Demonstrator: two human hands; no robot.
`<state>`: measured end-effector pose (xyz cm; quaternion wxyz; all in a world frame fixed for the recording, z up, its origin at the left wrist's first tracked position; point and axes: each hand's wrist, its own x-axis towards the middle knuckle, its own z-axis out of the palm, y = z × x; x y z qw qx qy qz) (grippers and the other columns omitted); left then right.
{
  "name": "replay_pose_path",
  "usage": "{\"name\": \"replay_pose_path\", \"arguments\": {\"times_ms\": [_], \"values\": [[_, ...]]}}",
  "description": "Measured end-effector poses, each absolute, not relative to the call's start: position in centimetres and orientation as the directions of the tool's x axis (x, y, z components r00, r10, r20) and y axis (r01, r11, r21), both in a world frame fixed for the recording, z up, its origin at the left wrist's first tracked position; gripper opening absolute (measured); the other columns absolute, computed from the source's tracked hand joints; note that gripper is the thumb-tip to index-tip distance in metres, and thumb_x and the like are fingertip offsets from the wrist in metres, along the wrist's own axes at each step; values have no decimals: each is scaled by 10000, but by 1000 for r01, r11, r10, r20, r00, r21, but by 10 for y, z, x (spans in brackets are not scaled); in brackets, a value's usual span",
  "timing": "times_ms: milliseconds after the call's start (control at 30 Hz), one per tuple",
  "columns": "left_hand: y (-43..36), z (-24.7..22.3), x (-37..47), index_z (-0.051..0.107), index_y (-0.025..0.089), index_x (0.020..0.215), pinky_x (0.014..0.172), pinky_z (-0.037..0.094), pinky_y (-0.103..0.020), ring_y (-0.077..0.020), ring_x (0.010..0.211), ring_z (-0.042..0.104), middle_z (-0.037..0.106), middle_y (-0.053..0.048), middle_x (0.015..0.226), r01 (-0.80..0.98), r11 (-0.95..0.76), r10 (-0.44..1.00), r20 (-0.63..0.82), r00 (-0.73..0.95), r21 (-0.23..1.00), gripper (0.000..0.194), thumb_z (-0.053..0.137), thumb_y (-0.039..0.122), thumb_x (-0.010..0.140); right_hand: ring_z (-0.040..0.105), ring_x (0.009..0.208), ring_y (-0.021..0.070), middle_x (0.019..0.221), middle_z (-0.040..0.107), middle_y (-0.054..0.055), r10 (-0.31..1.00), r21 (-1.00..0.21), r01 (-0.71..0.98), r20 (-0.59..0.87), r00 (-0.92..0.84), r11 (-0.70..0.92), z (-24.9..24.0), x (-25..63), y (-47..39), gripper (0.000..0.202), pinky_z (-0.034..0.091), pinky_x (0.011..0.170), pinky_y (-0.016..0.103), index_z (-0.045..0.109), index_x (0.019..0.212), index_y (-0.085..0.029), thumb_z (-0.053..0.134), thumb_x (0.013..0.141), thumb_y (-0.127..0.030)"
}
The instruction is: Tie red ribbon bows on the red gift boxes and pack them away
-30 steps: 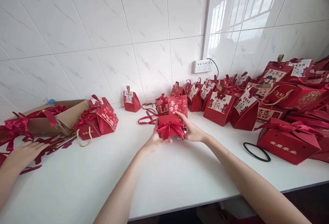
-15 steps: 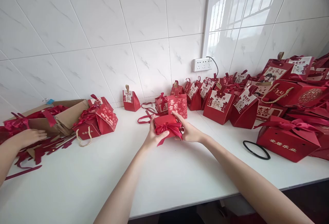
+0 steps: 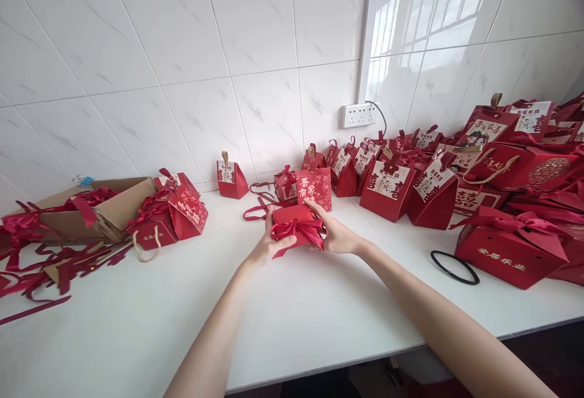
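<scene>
Between my hands, in the middle of the table, is a small red gift box (image 3: 298, 214) with a satin bow (image 3: 298, 229) on its front. My left hand (image 3: 272, 238) grips its left side, the thumb lying over the bow's left end. On the right side my right hand (image 3: 335, 232) is closed around the box, fingers behind it and partly hidden. Just behind stands a red printed box (image 3: 316, 186) with pale characters. Loose dark red ribbon (image 3: 255, 211) lies on the table behind my left hand.
At left, a cardboard box (image 3: 130, 203) holds ribbons, with more ribbon strips (image 3: 68, 270) in front. Red boxes (image 3: 155, 230) stand beside it. Many finished-looking red boxes (image 3: 511, 258) pile up at right, near a black hair tie (image 3: 455, 267). A power strip (image 3: 359, 115) hangs on the tiled wall.
Another person's hand and forearm at the far left have left the view. My left thumb has shifted slightly left on the bow; both hands still hold the box.
</scene>
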<state>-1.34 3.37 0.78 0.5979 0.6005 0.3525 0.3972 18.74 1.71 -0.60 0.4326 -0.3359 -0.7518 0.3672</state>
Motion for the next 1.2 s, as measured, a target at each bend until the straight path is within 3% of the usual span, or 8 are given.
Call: {"name": "replay_pose_path", "arguments": {"times_ms": [267,433,533,600,667,767,867,1200], "values": [[34,1,-1,335,271,1249,943,437,-401,-219,1067,565,565,-81,1168,-43,-102,971,109,213,994,735,745,380,649,487,1180,242,1417,336,146,824,-839,212,387,-413,501,-6,183,16,1012,466,922,411,32,1439,-307,656,668,-106],[33,6,-4,388,228,1055,875,474,-395,-217,975,603,594,-67,1068,-31,-75,974,80,212,997,621,786,358,597,229,1361,282,1519,57,133,815,-900,167,269,-513,402,6,199,12,1091,454,917,401,-42,1426,-360,699,648,-166],[36,6,-6,381,228,1034,888,465,-404,-217,977,600,596,-54,1036,-13,-89,980,90,178,996,633,799,352,576,201,1372,259,1511,147,80,848,-936,164,196,-492,312,19,219,8,912,424,942,403,162,1403,-365,682,669,-217],[38,4,-7,376,224,1013,890,464,-401,-217,988,595,594,-54,1035,-8,-93,981,93,170,996,627,804,344,571,392,1263,236,1354,425,81,901,-937,173,221,-372,302,26,227,7,538,420,937,381,454,1248,-279,616,736,-307],[40,3,-8,372,221,993,883,470,-395,-218,985,598,599,-55,1031,-26,-89,980,92,175,996,618,806,335,568,579,922,191,927,610,68,941,-931,241,209,-267,276,29,228,7,314,467,810,338,619,967,-187,511,807,-435],[39,5,-8,376,223,985,873,474,-390,-217,952,612,615,-50,1002,-43,-85,980,92,175,995,616,808,336,561,414,492,104,490,392,-33,959,-889,426,52,-278,172,28,217,6,495,398,537,271,634,696,-149,446,803,-594],[36,9,-8,387,227,984,874,467,-385,-216,950,613,620,-45,1002,-36,-71,981,76,178,997,599,804,341,569,340,465,79,487,385,-45,911,-879,452,-50,-410,155,23,204,6,494,306,480,245,602,639,-150,521,742,-625],[32,12,-2,390,221,964,860,455,-349,-196,958,596,599,-47,1018,25,-50,995,48,83,998,535,778,276,599,433,557,93,611,543,-13,845,-923,331,-14,-535,194,10,203,13,312,338,537,235,593,619,-156,634,713,-451]]}}
